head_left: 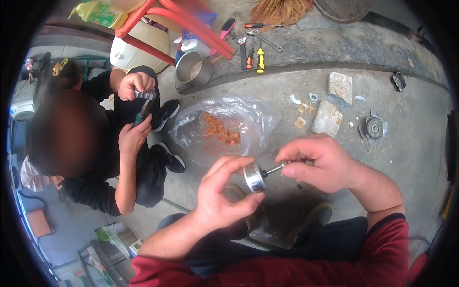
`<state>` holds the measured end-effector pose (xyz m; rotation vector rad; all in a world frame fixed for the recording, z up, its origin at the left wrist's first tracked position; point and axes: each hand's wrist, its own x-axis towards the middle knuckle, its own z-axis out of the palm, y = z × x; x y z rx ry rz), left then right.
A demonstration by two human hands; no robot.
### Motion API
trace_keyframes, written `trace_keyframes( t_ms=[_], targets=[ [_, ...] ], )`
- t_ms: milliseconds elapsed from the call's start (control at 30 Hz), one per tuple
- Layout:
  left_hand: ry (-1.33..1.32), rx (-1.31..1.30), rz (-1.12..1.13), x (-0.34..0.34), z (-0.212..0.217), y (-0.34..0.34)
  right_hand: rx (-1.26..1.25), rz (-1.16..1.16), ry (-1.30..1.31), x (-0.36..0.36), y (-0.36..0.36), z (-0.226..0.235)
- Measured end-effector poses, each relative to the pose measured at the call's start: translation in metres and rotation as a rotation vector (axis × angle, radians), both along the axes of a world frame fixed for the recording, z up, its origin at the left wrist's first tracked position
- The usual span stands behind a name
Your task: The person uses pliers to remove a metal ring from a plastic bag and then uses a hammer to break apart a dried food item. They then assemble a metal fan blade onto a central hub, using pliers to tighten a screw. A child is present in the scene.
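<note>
My left hand point(222, 189) is closed around a short, shiny metal cylinder point(254, 177), thumb and fingers on its rim. A thin metal rod point(274, 169) sticks out of a black collar on the cylinder's right face. The fingertips of my right hand point(319, 163) pinch the far end of that rod. What kind of part this is, I cannot make out. Beyond my hands a clear plastic bag point(258, 112) lies on the floor, with a reddish-brown crumbly heap point(221, 130) on it.
At left a co-worker's hands point(136, 129) hold a tool and a ribbed metal piece. Screwdrivers point(260, 60) and adjustable wrenches point(266, 41) lie on the ledge beside a metal pot point(192, 69). Stone blocks point(327, 118), small fragments and a round grey part point(374, 127) are on the right.
</note>
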<state>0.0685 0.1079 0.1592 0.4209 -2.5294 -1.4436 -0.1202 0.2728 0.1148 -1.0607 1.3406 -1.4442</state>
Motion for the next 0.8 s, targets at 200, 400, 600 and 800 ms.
trace_keyframes(
  t_ms=[200, 400, 600, 800],
  targets=[
    [-0.003, 0.127, -0.008, 0.002, -0.002, -0.003, -0.103, -0.027, 0.147, -0.002, 0.000, 0.004],
    [0.058, 0.011, 0.024, 0.005, -0.004, -0.003, -0.043, -0.022, 0.000, 0.003, -0.004, -0.001],
    [0.081, -0.146, 0.011, 0.001, 0.004, -0.006, 0.004, 0.005, -0.144, 0.012, -0.010, -0.011],
    [0.082, -0.079, -0.017, 0.002, 0.003, 0.000, 0.052, 0.074, -0.563, 0.015, -0.018, -0.018]
  ],
)
